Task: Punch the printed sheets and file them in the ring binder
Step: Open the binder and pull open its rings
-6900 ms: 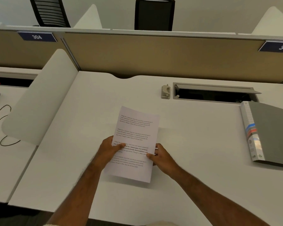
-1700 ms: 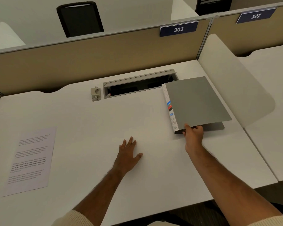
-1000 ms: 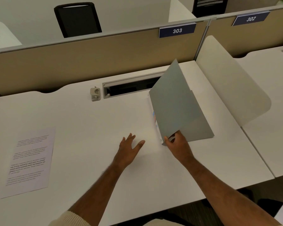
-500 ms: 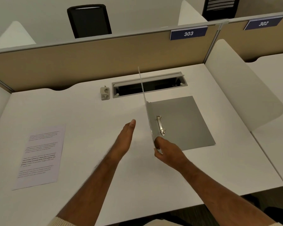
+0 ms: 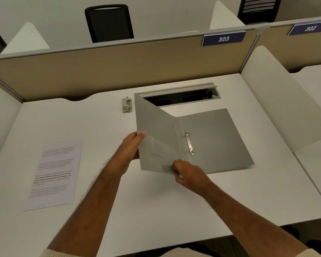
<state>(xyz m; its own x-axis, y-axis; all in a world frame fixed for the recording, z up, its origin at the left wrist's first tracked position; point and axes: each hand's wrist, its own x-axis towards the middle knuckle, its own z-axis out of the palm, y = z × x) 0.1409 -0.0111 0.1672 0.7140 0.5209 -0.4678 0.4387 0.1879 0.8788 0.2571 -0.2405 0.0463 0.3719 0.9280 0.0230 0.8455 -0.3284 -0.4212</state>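
Observation:
A grey ring binder (image 5: pixel 215 138) lies open on the white desk (image 5: pixel 156 201), its back cover flat and its metal ring mechanism (image 5: pixel 189 143) exposed and closed. The front cover (image 5: pixel 154 130) is raised at a slant to the left. My left hand (image 5: pixel 131 147) grips that cover's outer edge, thumb on the inner face. My right hand (image 5: pixel 187 173) pinches the cover's near corner by the spine. The printed sheet (image 5: pixel 56 173) lies flat at the desk's left, away from both hands. A small beige hole punch (image 5: pixel 126 105) sits behind the binder near the partition.
An open cable tray slot (image 5: pixel 182 96) is recessed in the desk behind the binder. A tan partition (image 5: pixel 119 67) closes the back, and white curved dividers (image 5: pixel 278 101) stand at both sides. The desk's front edge is near my forearms.
The front cover has swung from upright to leaning left. My left hand, open beside it before, now grips its outer edge. My right hand stays at the near corner.

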